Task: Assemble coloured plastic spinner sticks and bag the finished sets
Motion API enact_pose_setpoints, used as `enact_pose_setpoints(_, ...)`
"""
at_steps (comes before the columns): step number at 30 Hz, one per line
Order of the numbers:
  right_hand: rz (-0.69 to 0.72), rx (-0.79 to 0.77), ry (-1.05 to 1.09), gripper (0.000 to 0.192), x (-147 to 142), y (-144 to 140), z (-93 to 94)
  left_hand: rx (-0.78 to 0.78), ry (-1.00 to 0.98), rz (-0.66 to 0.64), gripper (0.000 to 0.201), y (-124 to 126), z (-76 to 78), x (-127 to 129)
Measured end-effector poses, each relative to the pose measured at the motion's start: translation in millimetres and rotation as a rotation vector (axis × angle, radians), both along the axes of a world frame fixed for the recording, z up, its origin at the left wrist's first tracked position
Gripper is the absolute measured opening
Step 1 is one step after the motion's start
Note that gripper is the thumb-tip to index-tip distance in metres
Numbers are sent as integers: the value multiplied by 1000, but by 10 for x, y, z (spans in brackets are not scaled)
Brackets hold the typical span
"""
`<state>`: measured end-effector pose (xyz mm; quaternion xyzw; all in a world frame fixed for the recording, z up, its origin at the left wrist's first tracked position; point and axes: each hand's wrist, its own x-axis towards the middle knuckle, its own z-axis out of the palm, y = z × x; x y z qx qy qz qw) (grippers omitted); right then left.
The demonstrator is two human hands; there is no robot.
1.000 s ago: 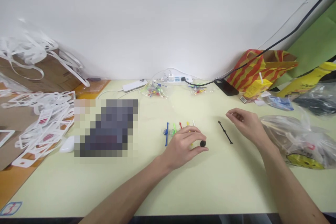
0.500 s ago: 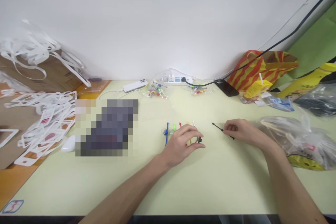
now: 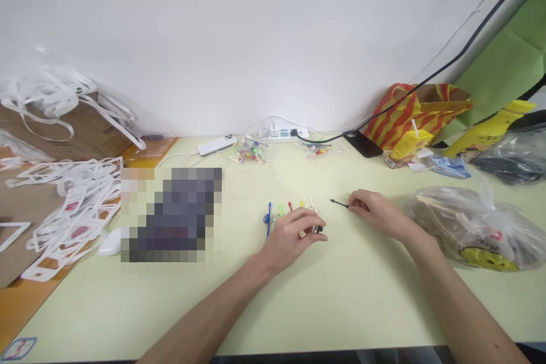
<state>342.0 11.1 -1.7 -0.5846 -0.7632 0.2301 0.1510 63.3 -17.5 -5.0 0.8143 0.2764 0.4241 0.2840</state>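
My right hand (image 3: 375, 213) pinches the black pick (image 3: 339, 203), my left (image 3: 294, 233) a black knob (image 3: 319, 229); either could slip.

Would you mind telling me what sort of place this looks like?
Probably a small craft or assembly desk: a pale table against a wall, coloured plastic sticks, white cut-out frames and a power strip.

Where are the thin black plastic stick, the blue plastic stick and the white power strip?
thin black plastic stick (image 3: 338, 203), head view, its exposed tip end.
blue plastic stick (image 3: 268, 218), head view, mid shaft.
white power strip (image 3: 279, 134), head view, top face.
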Motion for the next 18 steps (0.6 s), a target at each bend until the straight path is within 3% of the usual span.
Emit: enact_pose_setpoints(18,-61,141,-13,15,-183,39,-185,-19,-43,39,23,28,-5,-20)
